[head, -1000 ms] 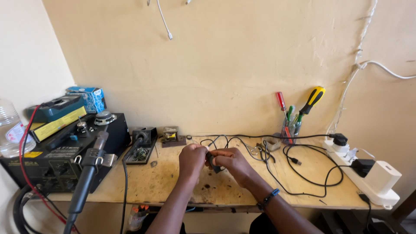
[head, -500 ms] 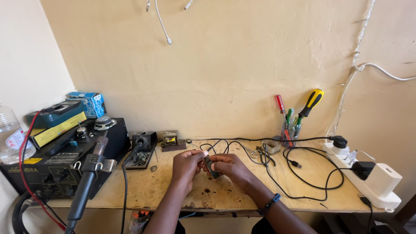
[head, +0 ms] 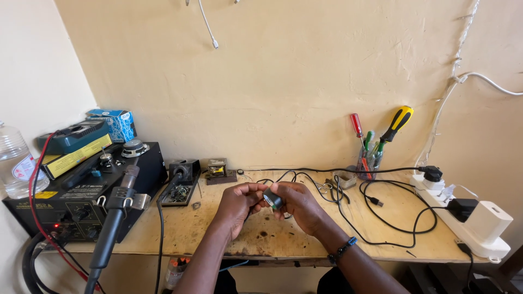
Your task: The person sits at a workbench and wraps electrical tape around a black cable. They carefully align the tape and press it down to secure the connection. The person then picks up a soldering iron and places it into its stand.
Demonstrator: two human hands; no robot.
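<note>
— Where did the one view look from?

— From the person's head, looking forward and down across the wooden bench [head: 218,231] toward the yellow wall [head: 305,92] behind it.

— How near was it?

— Close. Both forearms rose from the bottom edge, and the left hand [head: 235,204] and right hand [head: 300,206] met near mid-frame.

— How wide did it reach?

— From the black rework station [head: 81,190] at left to the white power strip [head: 468,218] at right. No second view shared it.

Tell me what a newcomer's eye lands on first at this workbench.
First, the two hands at the middle of the wooden bench: the left hand and the right hand pinch a small dark part between them above the bench top. Next, the black rework station at the left edge with its handpiece in front, and the yellow-handled screwdriver standing in a holder by the wall on the right.
</note>
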